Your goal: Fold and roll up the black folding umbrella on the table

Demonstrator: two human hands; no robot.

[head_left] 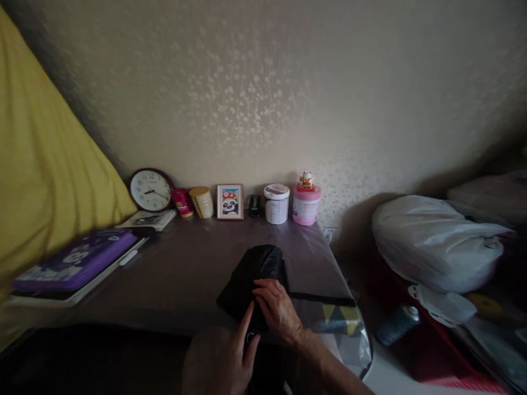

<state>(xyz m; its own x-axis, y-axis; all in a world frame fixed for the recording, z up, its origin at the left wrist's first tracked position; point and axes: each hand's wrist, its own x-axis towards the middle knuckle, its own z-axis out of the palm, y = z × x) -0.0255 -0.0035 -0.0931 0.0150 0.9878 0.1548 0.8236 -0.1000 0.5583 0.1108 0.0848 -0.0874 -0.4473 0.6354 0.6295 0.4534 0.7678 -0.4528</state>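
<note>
While both hands work near the front edge of the desk (181, 263), the black, soft fabric bundle (255, 266) lies on the dark, glossy desk surface, right of its middle. The right hand (280, 310) rests on top of the bundle, its fingers extended and set side by side; its thumb is hidden, so a grip cannot be confirmed. The left hand (237, 354) is placed at the near side of the bundle. Its index finger and thumb stand apart with dark material between them; whether they hold this material cannot be told.

Along the wall, from left to right, are positioned: a round, brown-rimmed wall clock (151, 189); a crimson cylindrical can (182, 203); a yellow-lidded container (201, 202); a wood-framed panda picture (230, 202); a small black device (254, 206); a white cylindrical tub (276, 206); and a pink cylindrical tub (306, 208) carrying a white-and-gold cat figurine (306, 180). A purple printed case (82, 258) lies at the left.
</note>
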